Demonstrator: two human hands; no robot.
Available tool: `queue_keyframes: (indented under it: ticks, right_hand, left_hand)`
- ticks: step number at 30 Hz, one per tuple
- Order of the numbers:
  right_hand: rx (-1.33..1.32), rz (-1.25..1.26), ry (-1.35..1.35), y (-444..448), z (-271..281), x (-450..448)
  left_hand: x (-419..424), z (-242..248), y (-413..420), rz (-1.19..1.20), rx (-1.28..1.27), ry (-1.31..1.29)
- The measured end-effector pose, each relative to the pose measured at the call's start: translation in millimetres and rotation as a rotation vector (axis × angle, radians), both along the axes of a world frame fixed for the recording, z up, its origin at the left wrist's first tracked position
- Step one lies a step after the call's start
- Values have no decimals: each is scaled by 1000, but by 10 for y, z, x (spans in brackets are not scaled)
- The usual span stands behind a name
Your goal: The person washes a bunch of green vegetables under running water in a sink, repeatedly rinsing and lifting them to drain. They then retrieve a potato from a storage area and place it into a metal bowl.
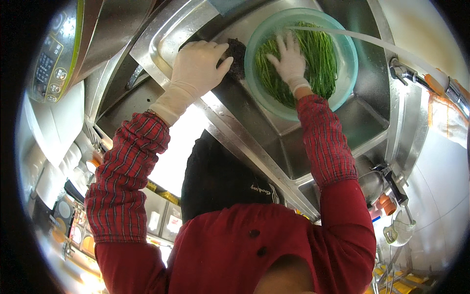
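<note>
My right hand [290, 60], in a white glove, lies with fingers spread on long green leafy stalks [319, 55], which look like chives. They fill much of a round pale-green plastic basin [347, 73] standing in a steel sink compartment. My left hand [200, 64], also gloved, is over the sink's steel divider, left of the basin. Its thumb stands apart from the forefinger, and I see nothing gripped. Close to those fingertips is a dark, rough clump [237, 58]; whether they touch it cannot be told.
A pale spout or hose [367, 36] reaches over the basin from the chrome faucet [404, 71]. Another sink compartment [136, 97] lies left of the divider [235, 125]. An orange-edged cloth [448, 117] hangs at the right. An appliance panel [55, 55] with writing juts in at upper left.
</note>
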State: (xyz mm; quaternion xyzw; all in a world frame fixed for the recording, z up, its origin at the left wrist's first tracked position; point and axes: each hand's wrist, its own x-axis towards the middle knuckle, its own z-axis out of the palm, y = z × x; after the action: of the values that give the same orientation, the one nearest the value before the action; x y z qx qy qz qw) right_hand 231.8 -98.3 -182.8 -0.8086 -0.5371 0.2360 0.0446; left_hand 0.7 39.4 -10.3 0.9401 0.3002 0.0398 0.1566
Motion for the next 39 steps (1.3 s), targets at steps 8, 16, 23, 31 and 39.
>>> queue_keyframes:
  ticks: [8, 16, 23, 31, 39]
  right_hand:
    - [-16, -12, 0, -46, 66, 4]
    - [-54, -464, 954, -242, 212, 269]
    - [155, -524, 383, -203, -68, 278]
    - [-55, -185, 41, -115, 149, 203]
    - [271, -200, 411, -469, 323, -74]
  left_hand:
    - [3, -7, -8, 15, 5, -31]
    - [16, 20, 0, 9, -23, 11]
    - [24, -1, -6, 29, -53, 24]
    - [19, -1, 9, 13, -16, 30]
    - [25, -1, 0, 31, -22, 1]
